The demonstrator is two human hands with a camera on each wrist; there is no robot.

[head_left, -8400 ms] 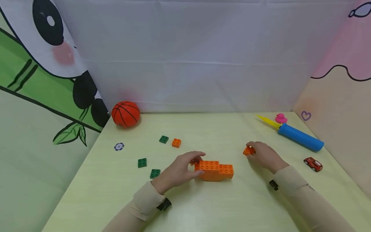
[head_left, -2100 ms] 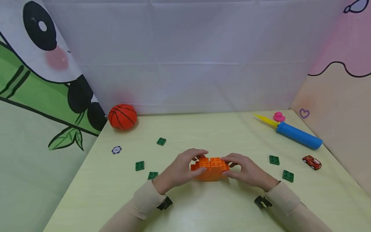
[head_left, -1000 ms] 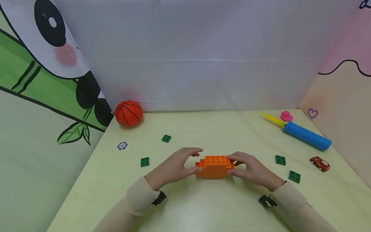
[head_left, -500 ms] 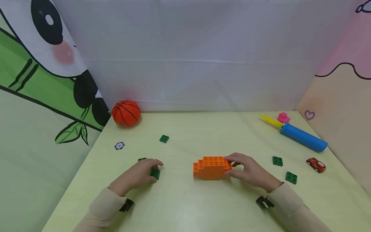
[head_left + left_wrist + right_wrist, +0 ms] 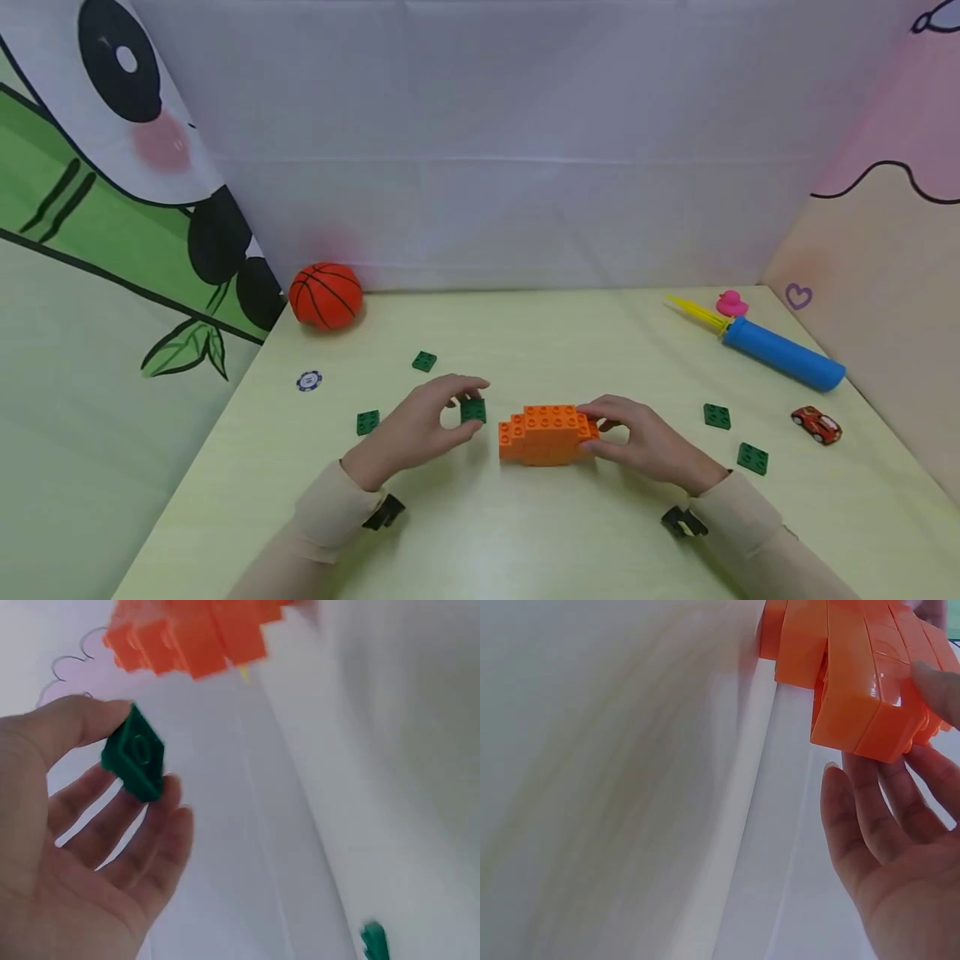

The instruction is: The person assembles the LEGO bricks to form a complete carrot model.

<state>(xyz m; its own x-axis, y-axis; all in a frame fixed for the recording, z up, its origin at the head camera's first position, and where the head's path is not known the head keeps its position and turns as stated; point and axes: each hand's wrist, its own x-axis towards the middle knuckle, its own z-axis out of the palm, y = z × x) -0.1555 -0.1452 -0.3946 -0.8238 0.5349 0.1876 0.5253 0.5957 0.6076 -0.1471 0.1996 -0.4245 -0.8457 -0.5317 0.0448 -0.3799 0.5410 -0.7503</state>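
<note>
My left hand (image 5: pixel 412 429) pinches a green toy brick (image 5: pixel 473 411) between thumb and fingers, just above the table and left of the orange block. In the left wrist view the hollow underside of that green brick (image 5: pixel 141 750) shows. The stepped block of joined orange bricks (image 5: pixel 543 437) stands studs up at mid-table. Its right end is held between the thumb and fingers of my right hand (image 5: pixel 648 442). From the right wrist, the orange block (image 5: pixel 855 690) appears with the thumb on one side and fingers beneath its far side.
Loose green bricks lie at left (image 5: pixel 367 422), back (image 5: pixel 424 361) and right (image 5: pixel 717 417). A poker chip (image 5: pixel 308 381), a small basketball (image 5: pixel 326 297), a blue pump (image 5: pixel 783 354), a pink duck (image 5: pixel 732 303) and a red toy car (image 5: pixel 817 426) rest around the table.
My left hand let go of the orange block, took a green brick from the left and carried it rightward towards the block. The right hand keeps its hold. The loose orange brick joined the block.
</note>
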